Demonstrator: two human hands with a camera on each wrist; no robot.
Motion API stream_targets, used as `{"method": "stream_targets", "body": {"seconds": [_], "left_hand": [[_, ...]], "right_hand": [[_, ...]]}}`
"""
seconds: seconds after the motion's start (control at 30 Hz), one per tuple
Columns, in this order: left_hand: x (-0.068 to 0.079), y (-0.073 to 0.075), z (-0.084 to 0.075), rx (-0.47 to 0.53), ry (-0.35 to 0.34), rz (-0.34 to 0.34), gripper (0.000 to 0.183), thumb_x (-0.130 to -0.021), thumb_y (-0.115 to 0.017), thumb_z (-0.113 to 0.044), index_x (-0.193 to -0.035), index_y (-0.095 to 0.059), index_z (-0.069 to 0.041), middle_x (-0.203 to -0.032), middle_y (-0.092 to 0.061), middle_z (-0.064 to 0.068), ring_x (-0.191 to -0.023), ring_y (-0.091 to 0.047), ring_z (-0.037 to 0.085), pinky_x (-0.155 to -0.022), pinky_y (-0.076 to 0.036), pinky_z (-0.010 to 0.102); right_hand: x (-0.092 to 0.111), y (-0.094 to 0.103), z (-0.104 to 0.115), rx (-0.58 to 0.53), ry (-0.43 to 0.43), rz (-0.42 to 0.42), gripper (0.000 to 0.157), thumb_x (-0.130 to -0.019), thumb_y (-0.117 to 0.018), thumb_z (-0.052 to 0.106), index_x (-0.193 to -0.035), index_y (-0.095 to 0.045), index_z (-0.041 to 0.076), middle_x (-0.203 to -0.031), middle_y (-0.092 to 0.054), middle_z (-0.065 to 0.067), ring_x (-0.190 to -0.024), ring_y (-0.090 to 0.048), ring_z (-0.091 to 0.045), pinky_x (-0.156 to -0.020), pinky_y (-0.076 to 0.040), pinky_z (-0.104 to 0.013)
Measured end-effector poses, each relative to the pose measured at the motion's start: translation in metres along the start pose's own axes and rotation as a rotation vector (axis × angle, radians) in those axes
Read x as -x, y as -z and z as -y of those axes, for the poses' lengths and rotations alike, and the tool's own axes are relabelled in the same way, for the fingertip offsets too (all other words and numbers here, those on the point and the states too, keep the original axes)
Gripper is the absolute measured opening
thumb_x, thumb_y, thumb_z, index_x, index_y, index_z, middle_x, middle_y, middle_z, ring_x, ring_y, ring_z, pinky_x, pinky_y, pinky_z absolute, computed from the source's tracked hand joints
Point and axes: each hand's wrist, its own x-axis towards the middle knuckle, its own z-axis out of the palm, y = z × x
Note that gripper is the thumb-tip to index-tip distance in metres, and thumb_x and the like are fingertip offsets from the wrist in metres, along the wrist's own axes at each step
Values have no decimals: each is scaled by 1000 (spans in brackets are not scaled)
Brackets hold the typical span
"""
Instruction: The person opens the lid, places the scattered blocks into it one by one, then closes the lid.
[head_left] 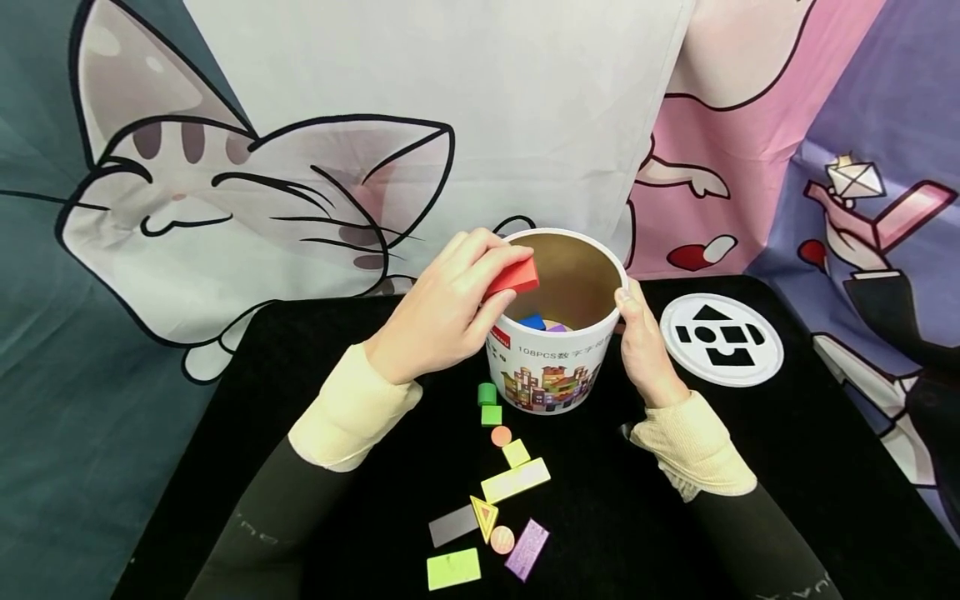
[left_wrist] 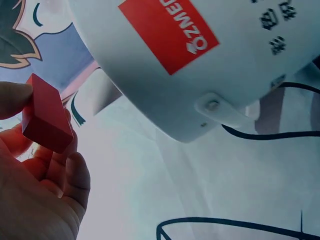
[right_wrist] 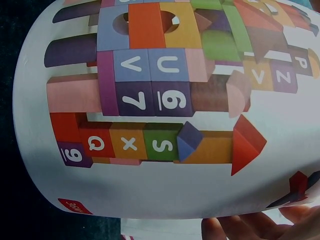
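Observation:
A red rectangular block [head_left: 517, 277] is pinched between the thumb and fingers of my left hand [head_left: 448, 302], just over the left rim of a white printed bucket [head_left: 551, 379]. The left wrist view shows the same red block [left_wrist: 47, 115] in the fingertips, beside the bucket's wall [left_wrist: 150, 90]. My right hand [head_left: 643, 346] grips the bucket's right rim, thumb on the edge. Inside the bucket lie a few blocks, among them a blue block [head_left: 532, 322]. In the right wrist view the printed bucket side [right_wrist: 160, 190] fills most of the picture, with fingertips [right_wrist: 250, 227] below it.
Several loose blocks lie on the black cloth [head_left: 615, 517] in front of the bucket, including a green block [head_left: 453, 569], a purple block [head_left: 527, 550] and a yellow triangle [head_left: 484, 518]. To the right rests a white lid [head_left: 722, 367] with shaped holes. A printed curtain [head_left: 525, 108] hangs behind.

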Motion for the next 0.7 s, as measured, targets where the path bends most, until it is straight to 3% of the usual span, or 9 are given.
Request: {"method": "stream_targets", "body": {"seconds": [0.37, 0.53, 0.7], "left_hand": [[-20, -11, -6, 18, -39, 5, 38, -102, -59, -22, -136, -61, -5, -125, -61, 10, -108, -55, 27, -98, -45, 36], [-18, -13, -7, 30, -36, 16, 57, -97, -69, -35, -145, -55, -6, -137, -58, 10, -122, -55, 27, -109, -42, 40], [-10, -11, -6, 29, -8, 40, 62, -96, -70, -41, -145, -54, -6, -142, -55, 11, -131, -53, 28, -115, -39, 42]], "right_hand": [[0, 0, -1, -13, 2, 0, 55, -108, -28, 32, -158, -37, 9, -153, -43, -13, -131, -42, -27, -97, -38, -37], [0, 0, -2, -7, 2, -2, 56, -108, -27, 32, -157, -37, 7, -152, -43, -15, -131, -41, -28, -98, -38, -39], [0, 0, -2, -7, 2, -1, 56, -108, -28, 32, -157, -37, 7, -151, -43, -16, -132, -40, -32, -97, -37, -39]]}}
